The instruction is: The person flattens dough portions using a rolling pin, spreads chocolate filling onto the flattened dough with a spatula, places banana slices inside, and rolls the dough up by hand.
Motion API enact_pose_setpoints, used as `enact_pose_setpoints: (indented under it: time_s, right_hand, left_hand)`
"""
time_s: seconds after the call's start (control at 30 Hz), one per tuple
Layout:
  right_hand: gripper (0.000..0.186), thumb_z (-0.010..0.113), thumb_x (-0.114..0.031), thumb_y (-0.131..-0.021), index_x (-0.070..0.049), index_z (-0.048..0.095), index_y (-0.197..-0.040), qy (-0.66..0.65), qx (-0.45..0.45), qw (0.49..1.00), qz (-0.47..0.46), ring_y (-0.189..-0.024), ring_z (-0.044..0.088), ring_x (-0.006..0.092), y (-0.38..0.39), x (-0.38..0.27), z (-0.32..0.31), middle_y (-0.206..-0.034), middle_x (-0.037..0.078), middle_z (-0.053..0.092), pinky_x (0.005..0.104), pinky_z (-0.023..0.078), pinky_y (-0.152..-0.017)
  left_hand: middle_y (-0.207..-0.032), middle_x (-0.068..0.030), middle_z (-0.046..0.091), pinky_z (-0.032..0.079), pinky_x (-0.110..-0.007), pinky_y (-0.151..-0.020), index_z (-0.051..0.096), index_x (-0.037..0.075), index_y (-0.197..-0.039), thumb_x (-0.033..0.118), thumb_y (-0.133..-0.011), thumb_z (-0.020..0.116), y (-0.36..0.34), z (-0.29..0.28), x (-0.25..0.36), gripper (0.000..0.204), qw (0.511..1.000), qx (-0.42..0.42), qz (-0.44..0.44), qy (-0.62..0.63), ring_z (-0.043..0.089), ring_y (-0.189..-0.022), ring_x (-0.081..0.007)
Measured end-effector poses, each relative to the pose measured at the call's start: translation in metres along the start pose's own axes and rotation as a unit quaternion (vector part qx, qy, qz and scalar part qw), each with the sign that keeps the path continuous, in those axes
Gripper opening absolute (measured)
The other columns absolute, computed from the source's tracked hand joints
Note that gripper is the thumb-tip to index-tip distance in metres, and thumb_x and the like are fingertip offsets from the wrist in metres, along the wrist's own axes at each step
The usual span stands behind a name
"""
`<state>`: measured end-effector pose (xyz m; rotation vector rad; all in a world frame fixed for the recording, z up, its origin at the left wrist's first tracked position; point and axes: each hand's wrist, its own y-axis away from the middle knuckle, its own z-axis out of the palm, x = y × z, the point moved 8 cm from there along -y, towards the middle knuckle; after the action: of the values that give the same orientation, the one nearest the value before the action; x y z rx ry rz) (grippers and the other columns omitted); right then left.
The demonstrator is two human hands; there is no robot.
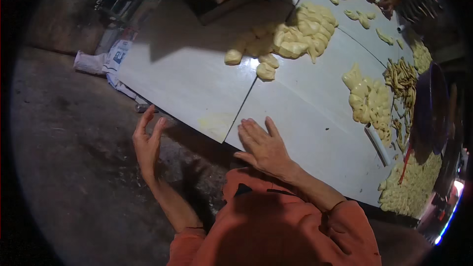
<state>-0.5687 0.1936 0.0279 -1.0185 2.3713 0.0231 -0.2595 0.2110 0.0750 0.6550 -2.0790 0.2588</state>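
Note:
My right hand (pixel 263 148) is spread over the white table (pixel 295 103) at its near edge, fingers apart and holding nothing. My left hand (pixel 149 143) hangs in the air just off the table's edge, fingers parted, with nothing in it. A thin pale yellow smear (pixel 217 124) marks the tabletop between the two hands. Farther back lies a big heap of pale yellow dough pieces (pixel 308 32), with a few loose lumps (pixel 266 71) at its near side. A second dough heap (pixel 367 96) spreads to the right, dotted with dark specks.
Right of the dough are a white rolling tube (pixel 377 144), a pile of brown finger-shaped pieces (pixel 401 81), a purple basin (pixel 429 108) and a mat of pale pieces (pixel 411 184). A co-worker's hands (pixel 387 5) handle something at the far right. A white sack (pixel 117 58) lies left.

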Motion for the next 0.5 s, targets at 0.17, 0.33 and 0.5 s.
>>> enact_pose_setpoints:
  time_s: [0.17, 0.33, 0.5]
  right_hand:
    - [0.071, 0.065, -0.044, -0.098, 0.004, 0.05, -0.148, 0.057, 0.046, 0.971, 0.229, -0.142, 0.049, 0.0415, 0.165, 0.092, -0.089, -0.152, 0.026, 0.052, 0.0591, 0.031, -0.118]
    - [0.101, 0.059, -0.065, -0.095, 0.002, 0.026, -0.163, 0.05, 0.018, 0.928, 0.369, -0.161, 0.017, 0.0387, 0.195, 0.092, -0.04, -0.169, 0.029, 0.025, 0.0726, -0.002, -0.122]
    - [0.09, 0.049, -0.066, -0.1, -0.004, 0.032, -0.163, -0.023, 0.002, 0.991, 0.129, -0.16, 0.023, 0.0248, 0.062, 0.051, 0.001, -0.171, 0.015, 0.031, 0.0698, 0.008, -0.125]
  left_hand:
    - [-0.141, -0.0174, 0.065, 0.052, -0.037, -0.104, 0.063, 0.001, -0.143, 0.018, -0.1, 0.073, 0.019, -0.027, -0.028, 0.047, 0.999, 0.011, -0.025, -0.016, 0.06, -0.13, -0.0272]
    - [-0.143, -0.0179, 0.063, 0.051, -0.039, -0.106, 0.063, 0.001, -0.144, 0.018, -0.1, 0.073, 0.006, 0.04, -0.001, 0.047, 0.996, -0.071, 0.033, -0.048, 0.058, -0.132, -0.0265]
    - [-0.144, -0.0156, 0.064, 0.044, -0.042, -0.113, 0.062, 0.0, -0.143, 0.022, -0.1, 0.073, -0.002, 0.149, 0.092, 0.05, 0.954, -0.216, 0.18, -0.105, 0.059, -0.132, -0.0264]
